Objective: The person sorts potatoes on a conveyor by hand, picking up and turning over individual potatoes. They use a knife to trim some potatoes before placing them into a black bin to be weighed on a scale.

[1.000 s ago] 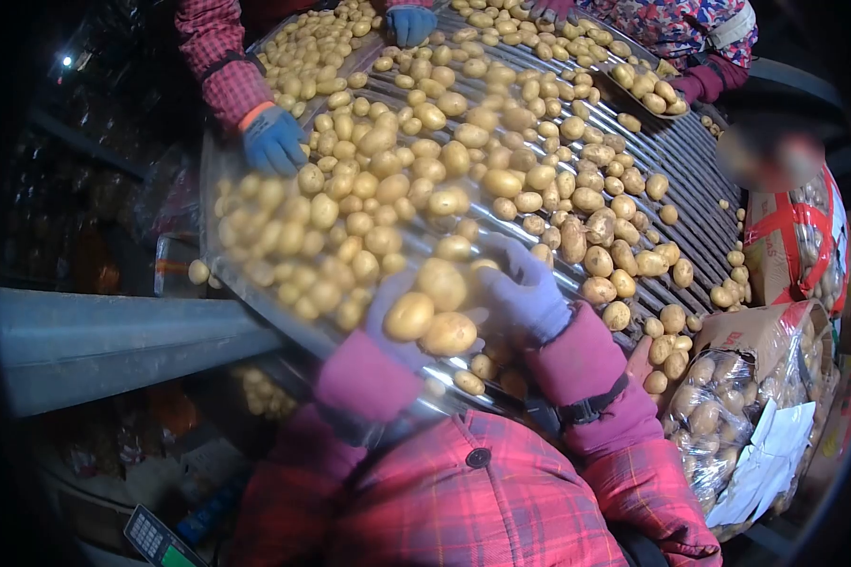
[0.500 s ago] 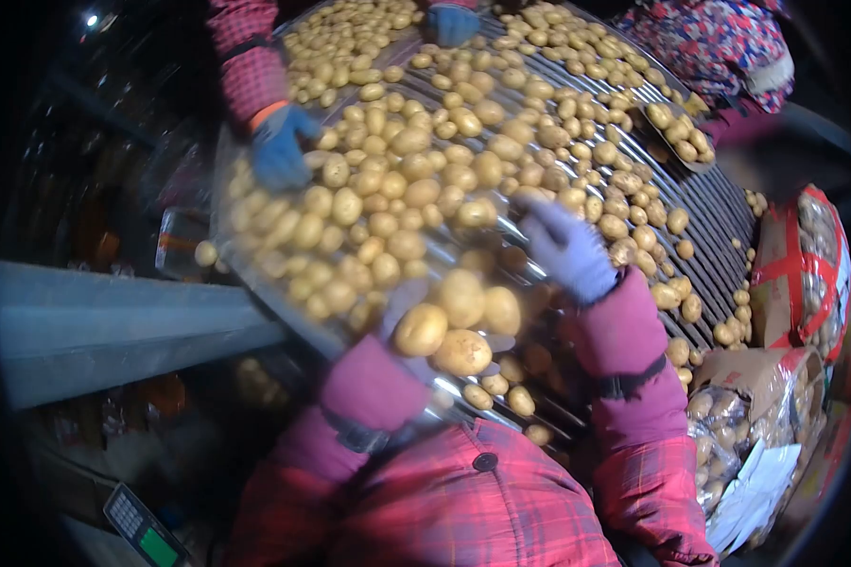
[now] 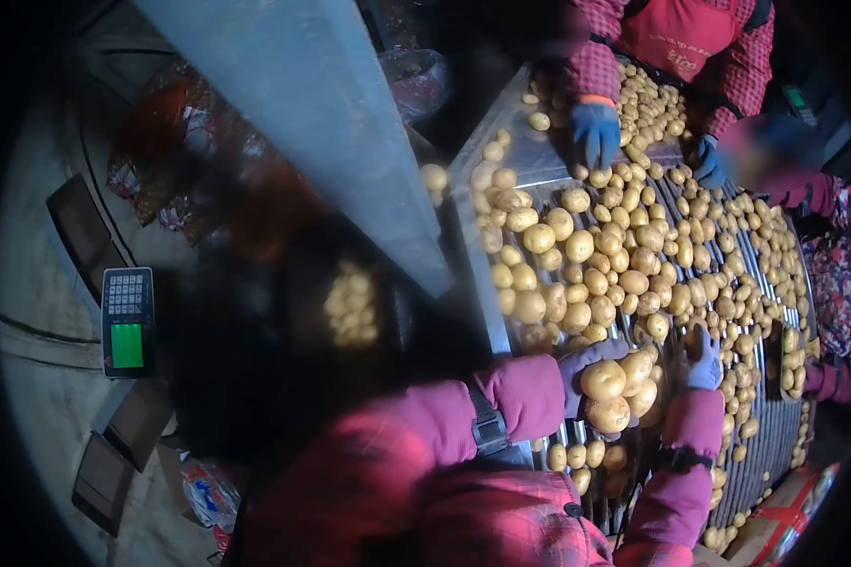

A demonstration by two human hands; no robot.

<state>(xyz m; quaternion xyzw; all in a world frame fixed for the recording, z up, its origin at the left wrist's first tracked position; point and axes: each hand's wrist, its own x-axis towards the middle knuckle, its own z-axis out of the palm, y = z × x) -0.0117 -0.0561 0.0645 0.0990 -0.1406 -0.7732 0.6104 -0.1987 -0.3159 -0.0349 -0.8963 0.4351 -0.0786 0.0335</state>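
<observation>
My left hand (image 3: 579, 367), in a purple glove with a pink sleeve, is shut on three large yellow potatoes (image 3: 603, 380) at the near edge of the roller table (image 3: 775, 430). My right hand (image 3: 704, 364), in a pale purple glove, lies a little to the right on the rollers. Its fingers are stretched out among the loose potatoes (image 3: 624, 255) and it holds nothing. Several potatoes (image 3: 577, 455) sit just below my left hand at the table's rim.
A co-worker in a red apron across the table has blue-gloved hands (image 3: 596, 132) on the potatoes. Another person's floral sleeve (image 3: 834, 283) is at the right. A grey metal beam (image 3: 321, 132) crosses on the left, with a scale (image 3: 126, 321) on the floor and bagged potatoes (image 3: 352, 302) below.
My head has turned left, so the table now sits at the right of the view. My left hand still grips the potatoes. My right hand has drawn closer to it.
</observation>
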